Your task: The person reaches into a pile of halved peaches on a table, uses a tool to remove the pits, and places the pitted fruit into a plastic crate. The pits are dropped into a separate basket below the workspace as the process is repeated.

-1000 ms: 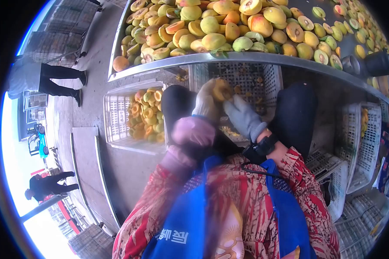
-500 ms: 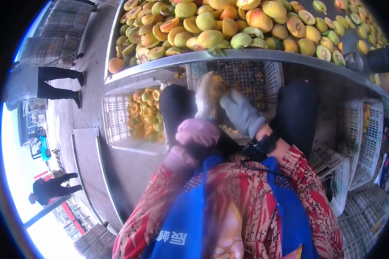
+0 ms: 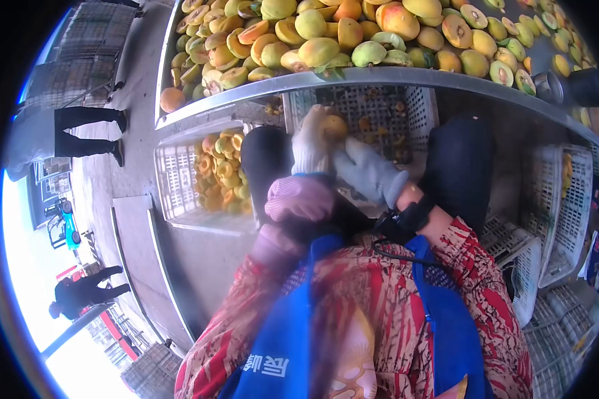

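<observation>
My left hand [image 3: 312, 141], in a white knitted glove, is closed around a yellow-orange fruit [image 3: 335, 127]. Close against its lower right side is my right hand [image 3: 367, 171], in a grey-blue glove, its fingers curled together; what they hold is hidden. Both hands are over a white slotted crate [image 3: 422, 116] between my knees, with a few dark and yellowish pieces inside. Above them, a metal-edged table [image 3: 379, 79] bears many whole and halved yellow-green fruits [image 3: 318, 51]. A second white crate [image 3: 173, 183] at the left holds orange fruit halves [image 3: 227, 166].
White crates [image 3: 566, 216] stand at the right. A dark cylindrical object [image 3: 582, 90] lies at the table's right edge. At the left are a person in dark trousers [image 3: 83, 133], another person in dark clothes [image 3: 83, 290], stacked crates [image 3: 90, 46] and a blue vehicle [image 3: 64, 225].
Both hands have shifted slightly left, still close together at the fruit. The table and its fruits sit a little higher and further left in view.
</observation>
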Demonstrator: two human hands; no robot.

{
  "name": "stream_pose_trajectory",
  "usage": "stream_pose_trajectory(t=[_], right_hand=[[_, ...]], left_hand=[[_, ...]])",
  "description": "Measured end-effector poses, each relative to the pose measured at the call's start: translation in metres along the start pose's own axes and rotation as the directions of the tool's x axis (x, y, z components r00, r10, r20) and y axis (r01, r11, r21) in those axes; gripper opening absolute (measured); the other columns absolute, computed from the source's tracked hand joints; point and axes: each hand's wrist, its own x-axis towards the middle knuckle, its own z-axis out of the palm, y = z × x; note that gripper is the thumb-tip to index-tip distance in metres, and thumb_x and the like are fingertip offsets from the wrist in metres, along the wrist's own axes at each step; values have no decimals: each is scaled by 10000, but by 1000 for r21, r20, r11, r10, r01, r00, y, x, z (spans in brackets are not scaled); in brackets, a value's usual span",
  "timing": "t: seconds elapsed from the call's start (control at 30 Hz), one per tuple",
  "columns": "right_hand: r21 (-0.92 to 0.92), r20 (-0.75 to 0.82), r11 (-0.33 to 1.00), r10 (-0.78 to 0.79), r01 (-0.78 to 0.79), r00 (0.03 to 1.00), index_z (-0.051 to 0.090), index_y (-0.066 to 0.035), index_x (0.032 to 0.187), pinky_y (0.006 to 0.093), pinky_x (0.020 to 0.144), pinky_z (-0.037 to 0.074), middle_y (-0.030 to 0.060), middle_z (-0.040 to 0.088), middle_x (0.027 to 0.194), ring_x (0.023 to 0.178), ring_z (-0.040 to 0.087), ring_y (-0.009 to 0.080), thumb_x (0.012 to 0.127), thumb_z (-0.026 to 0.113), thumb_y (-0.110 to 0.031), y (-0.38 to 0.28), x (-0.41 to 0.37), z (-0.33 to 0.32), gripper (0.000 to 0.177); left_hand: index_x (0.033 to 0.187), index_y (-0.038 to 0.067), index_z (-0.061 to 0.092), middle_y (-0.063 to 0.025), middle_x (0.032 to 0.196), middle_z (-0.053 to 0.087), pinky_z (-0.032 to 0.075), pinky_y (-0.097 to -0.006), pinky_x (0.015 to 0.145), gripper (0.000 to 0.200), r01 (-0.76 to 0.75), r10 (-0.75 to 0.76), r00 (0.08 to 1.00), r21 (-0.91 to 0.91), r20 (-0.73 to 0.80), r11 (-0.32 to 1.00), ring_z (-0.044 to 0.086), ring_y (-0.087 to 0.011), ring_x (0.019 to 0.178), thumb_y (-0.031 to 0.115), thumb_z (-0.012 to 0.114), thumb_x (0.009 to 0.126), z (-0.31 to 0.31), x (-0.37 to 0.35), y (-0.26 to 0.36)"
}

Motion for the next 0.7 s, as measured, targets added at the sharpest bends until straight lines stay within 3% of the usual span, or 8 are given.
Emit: stream_pose_trajectory(t=[0.07, 0.13, 0.23, 0.33, 0.47, 0.53, 0.63, 0.7], right_hand=[[108, 52, 984, 139, -144, 989, 580, 11, 974, 376, 680, 478, 227, 630, 805, 725, 624, 269, 908, 502, -285, -11, -2, -6, 313], [178, 123, 938, 277, -296, 953, 581, 5, 983, 368, 657, 480, 168, 632, 808, 705, 605, 224, 909, 505, -273, -18, -2, -11, 298], [438, 201, 802, 352, -405, 914, 567, -11, 1022, 345, 632, 477, 85, 609, 820, 687, 574, 176, 909, 495, -264, -23, -6, -10, 286], [501, 172, 780, 334, -374, 927, 547, -29, 1104, 324, 618, 470, 29, 569, 825, 670, 543, 155, 904, 488, -246, -24, -10, -1, 300], [578, 271, 669, 382, -467, 883, 525, -29, 1135, 340, 630, 478, 83, 603, 864, 700, 570, 168, 901, 487, -249, -28, -10, -8, 324], [314, 135, 930, 155, -191, 979, 534, -19, 1118, 360, 655, 487, 133, 624, 866, 721, 594, 197, 899, 496, -259, -13, -6, -7, 328], [15, 143, 983, 177, -181, 974, 566, 0, 1070, 396, 698, 491, 213, 644, 885, 771, 640, 286, 896, 512, -287, 3, 4, 0, 340], [96, 141, 966, 224, -239, 964, 582, 7, 1050, 408, 715, 491, 230, 644, 888, 799, 641, 329, 893, 520, -302, -3, -2, -4, 351]], left_hand=[[1040, 10, 639, -51, 901, 635, 495, -263, 701, 289, -126, 119, 991, 142, 59, 982, 605, -165, 773, 254, 545, 917, -9, 6, -10], [1049, 28, 642, -46, 905, 636, 489, -252, 664, 314, 345, -345, 938, 1, 38, 939, 590, -144, 734, 296, 542, 918, 16, -12, 32], [1052, 56, 649, -41, 909, 639, 469, -235, 627, 326, 119, -119, 992, -9, 47, 993, 565, -115, 701, 333, 537, 921, 11, -17, 21], [1055, 71, 650, -39, 915, 640, 447, -221, 603, 325, 70, -66, 997, 146, -27, 987, 541, -91, 682, 342, 524, 927, 11, -25, 23], [1022, 61, 664, -40, 905, 641, 446, -222, 609, 331, -62, 64, 998, 110, -13, 992, 551, -94, 700, 342, 517, 927, 14, -32, 20], [1010, 43, 665, -44, 910, 642, 459, -231, 616, 329, -99, 105, 993, 98, -53, 990, 565, -106, 717, 327, 526, 922, 14, -29, 15], [1004, 20, 655, -67, 924, 642, 476, -250, 644, 316, 100, -93, 992, 75, -88, 992, 578, -129, 744, 301, 544, 912, 15, -19, 16], [1036, 7, 636, -82, 938, 642, 485, -265, 660, 326, 66, -75, 996, 174, 44, 983, 587, -147, 757, 296, 552, 909, 7, -17, 22]])
